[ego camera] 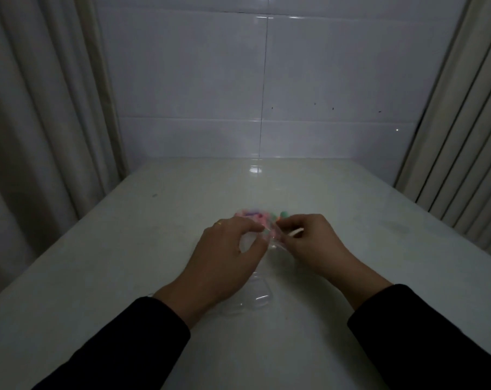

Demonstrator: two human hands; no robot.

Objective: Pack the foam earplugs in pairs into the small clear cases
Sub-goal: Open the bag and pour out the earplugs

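Observation:
A small heap of coloured foam earplugs (252,215), pink, purple and green, lies on the white table just beyond my hands. Between my fingertips is a small clear case (274,237), hard to make out in the dim light. My left hand (227,254) pinches its left side. My right hand (312,240) pinches its right side and also holds a pale earplug (296,233) that sticks out between the fingers. More clear cases (259,296) lie on the table under my left wrist, partly hidden by it.
The white table (126,263) runs back to a tiled wall (267,94). Curtains hang at the left (41,122) and right (464,150) edges. Dark sleeves cover both forearms.

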